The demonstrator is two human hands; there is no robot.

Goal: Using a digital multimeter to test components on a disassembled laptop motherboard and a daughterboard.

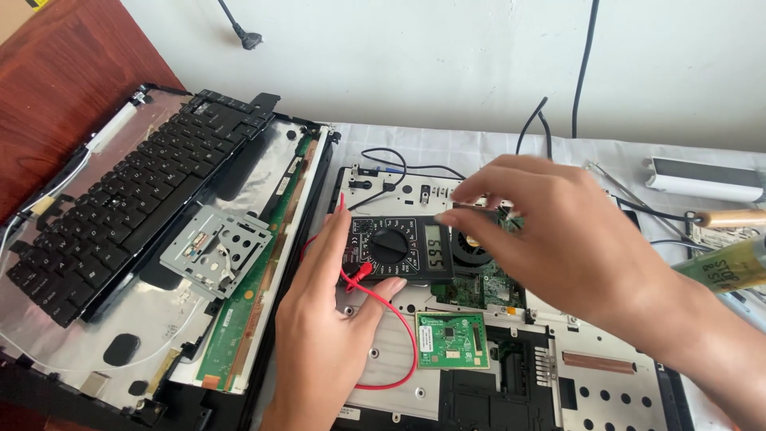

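Note:
An opened laptop base lies in front of me with its green circuit board and fan exposed. A black multimeter with a dial and lit display rests on it. My left hand lies beside the meter, thumb against its lower edge, with the red probe lead running under the fingers. My right hand reaches over the board, fingertips pinched together near the fan; what they hold is hidden. A small green board sits below the meter.
The detached lid with a black keyboard and a metal bracket lies at left. Black cables run along the white wall. A wooden-handled tool and a white bar lie at right on the cloth.

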